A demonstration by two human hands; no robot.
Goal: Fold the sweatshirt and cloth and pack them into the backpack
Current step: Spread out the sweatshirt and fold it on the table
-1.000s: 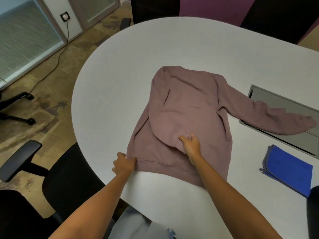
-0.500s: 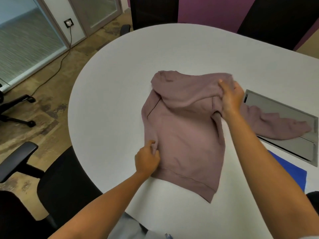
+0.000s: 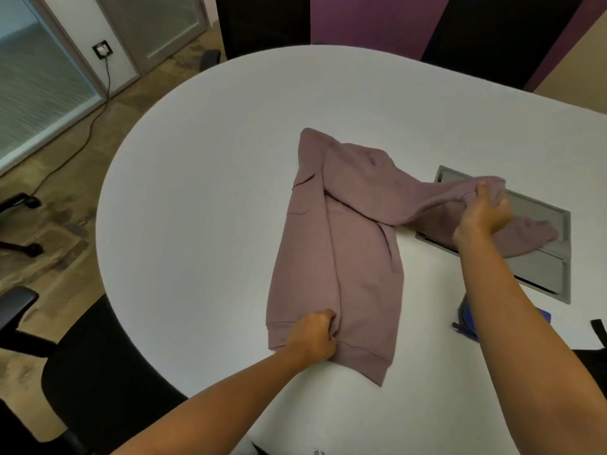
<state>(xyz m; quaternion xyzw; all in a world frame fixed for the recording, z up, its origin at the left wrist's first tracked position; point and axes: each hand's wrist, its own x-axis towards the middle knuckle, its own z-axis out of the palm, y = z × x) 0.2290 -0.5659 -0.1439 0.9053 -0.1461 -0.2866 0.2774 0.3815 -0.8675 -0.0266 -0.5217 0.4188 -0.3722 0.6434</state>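
Left fingers [image 3: 323,318] clutch sweatshirt [image 3: 341,257] hem; right fingers [image 3: 483,192] grip its sleeve.

white oval table [image 3: 203,165] | black office chair [image 3: 98,382] | purple wall panel [image 3: 364,19] | frosted glass partition [image 3: 36,83]

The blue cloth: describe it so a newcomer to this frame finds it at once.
Start at the white oval table and go to its near right side, below the grey floor-box panel. The blue cloth peeks out from behind the right forearm, the only bright blue thing there, apart from the mauve sweatshirt.
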